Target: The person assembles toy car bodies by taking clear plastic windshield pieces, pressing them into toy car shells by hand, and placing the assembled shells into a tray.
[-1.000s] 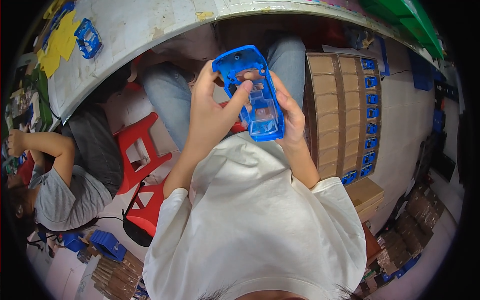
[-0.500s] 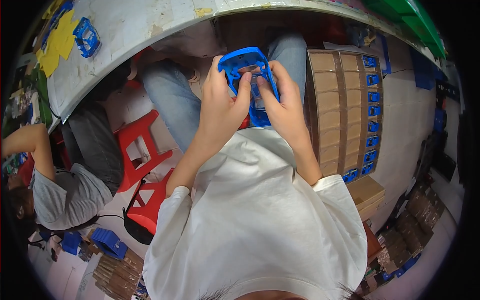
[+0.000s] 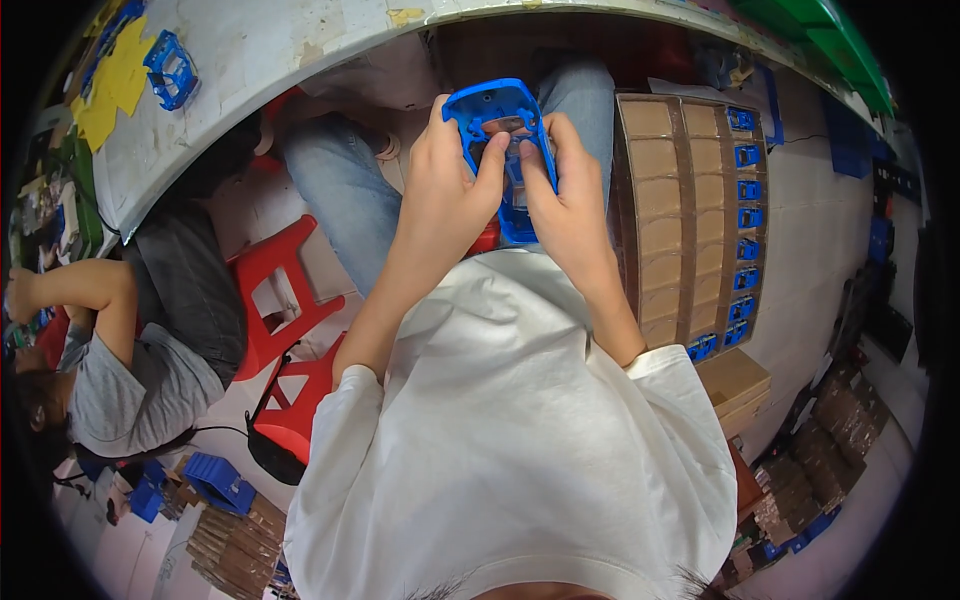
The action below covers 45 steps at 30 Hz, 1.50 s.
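Between my two hands, above my lap, is a blue plastic toy car body (image 3: pixel 500 97), its hollow inside facing up. My left hand (image 3: pixel 448 175) wraps round its left side, with the thumb reaching into the hollow. On the opposite side my right hand (image 3: pixel 566 190) grips the edge, its thumb also pressed inside. The two thumb tips lie close together near a clear window piece in the middle. What the thumbs touch there is too small to make out, and the fingers beneath the body are hidden.
Right of my leg stands a cardboard tray (image 3: pixel 655 200) with dividers, its right column holding several blue car bodies (image 3: pixel 748 190). A worktable (image 3: pixel 330 45) curves across the far side, bearing another blue body (image 3: pixel 172 70). Left are red stools (image 3: pixel 285 290) and a seated co-worker (image 3: pixel 150 370).
My hands have shifted slightly away from me with the blue car body, which is tilted a little differently. The co-worker's arm at the left has moved.
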Available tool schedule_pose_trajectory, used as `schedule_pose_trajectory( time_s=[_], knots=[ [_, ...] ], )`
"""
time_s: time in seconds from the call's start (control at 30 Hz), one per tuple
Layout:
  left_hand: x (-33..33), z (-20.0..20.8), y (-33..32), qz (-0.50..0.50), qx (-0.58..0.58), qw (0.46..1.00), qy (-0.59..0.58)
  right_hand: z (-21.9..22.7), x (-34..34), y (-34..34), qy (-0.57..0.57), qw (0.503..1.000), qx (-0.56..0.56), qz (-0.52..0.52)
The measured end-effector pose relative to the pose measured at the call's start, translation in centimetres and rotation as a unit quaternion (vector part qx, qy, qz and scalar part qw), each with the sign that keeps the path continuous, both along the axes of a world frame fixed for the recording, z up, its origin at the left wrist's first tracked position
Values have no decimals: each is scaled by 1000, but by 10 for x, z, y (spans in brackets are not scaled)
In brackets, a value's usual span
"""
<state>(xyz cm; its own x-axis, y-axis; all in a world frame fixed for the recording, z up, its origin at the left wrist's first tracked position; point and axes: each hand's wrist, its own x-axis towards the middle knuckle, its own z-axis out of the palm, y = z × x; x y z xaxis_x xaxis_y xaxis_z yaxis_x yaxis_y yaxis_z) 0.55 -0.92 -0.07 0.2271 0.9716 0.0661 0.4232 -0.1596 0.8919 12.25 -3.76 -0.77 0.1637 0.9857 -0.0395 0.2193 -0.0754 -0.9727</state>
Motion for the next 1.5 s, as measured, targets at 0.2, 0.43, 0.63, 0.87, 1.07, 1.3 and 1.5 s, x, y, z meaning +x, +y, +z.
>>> schedule_pose_trajectory(
  time_s=[0.2, 0.43, 0.63, 0.87, 1.07, 1.3, 1.5],
  knots=[
    [1, -4, 1, 9, 19, 1000, -20, 1, 0, 2, -11, 1000, 22, 1],
    [-2, -13, 5, 0, 1, 998, -61, 10, -3, 1, 43, 999, 3, 15],
    [-3, -15, 7, 64, 21, 982, -177, -3, 11, -6, 131, 984, -54, 110],
    [0, -15, 12, 57, 31, 980, -188, -13, 11, -5, 123, 980, -94, 128],
    [0, -14, 8, 74, 44, 986, -141, -15, 7, -7, 115, 984, -84, 103],
    [-6, -23, 6, 36, 12, 983, -179, -19, 6, -9, 98, 986, -68, 118],
    [-10, -32, -2, -26, -44, 986, -157, -17, -3, -8, 103, 992, -12, 75]
  ],
)
